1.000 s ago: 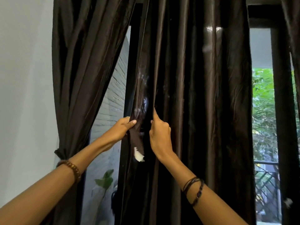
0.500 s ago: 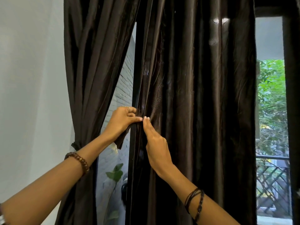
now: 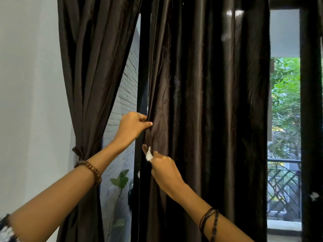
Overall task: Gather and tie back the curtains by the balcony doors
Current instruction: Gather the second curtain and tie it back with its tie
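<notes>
a plain white wall (image 3: 29,102) stands at left. through the glass, a pale brick wall (image 3: 125,95), green trees (image 3: 286,102) (brightly daylit) and a dark lattice balcony railing (image 3: 284,182).

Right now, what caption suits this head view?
Both hands, left hand above right hand, grip the hanging curtain edge; tied curtain beside.

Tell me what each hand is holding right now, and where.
Left hand pinches the hanging curtain at its left edge; right hand grips the same edge just below, by a white tag.
</notes>
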